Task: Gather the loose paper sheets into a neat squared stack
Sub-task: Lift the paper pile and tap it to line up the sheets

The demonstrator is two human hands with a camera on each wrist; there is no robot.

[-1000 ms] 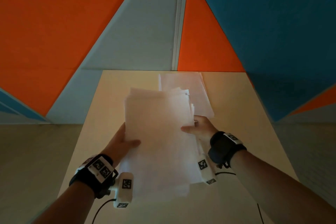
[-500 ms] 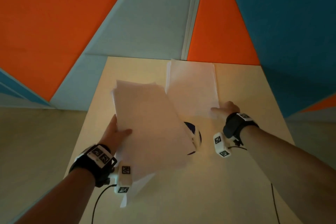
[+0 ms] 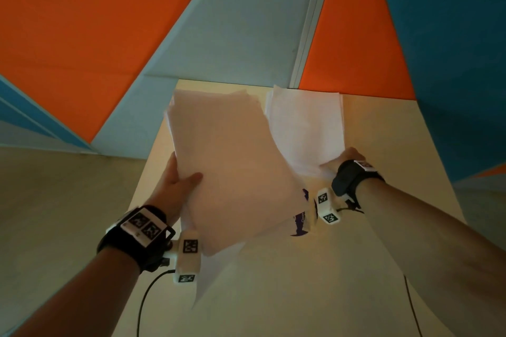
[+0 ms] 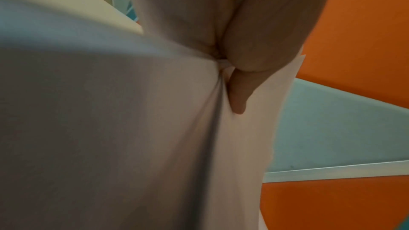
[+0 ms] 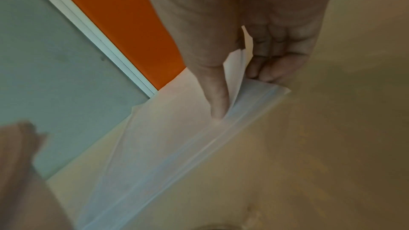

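Meanwhile, left hand (image 3: 175, 186) is gripping a paper bundle (image 3: 227, 167) lifted at frame centre, while right hand (image 3: 347, 161) is pinching the near corner of sheets (image 3: 306, 128) lying on the table (image 3: 383, 268), upper right. Purple-printed item (image 3: 301, 216) is peeking out below; its lettering is unreadable.

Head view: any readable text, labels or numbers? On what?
None legible.
Purple-and-white object under the held sheets: white lettering, too blurred to read.
Wrist tags: black-and-white square code patterns, no words.
Sheets on the table: no readable print.
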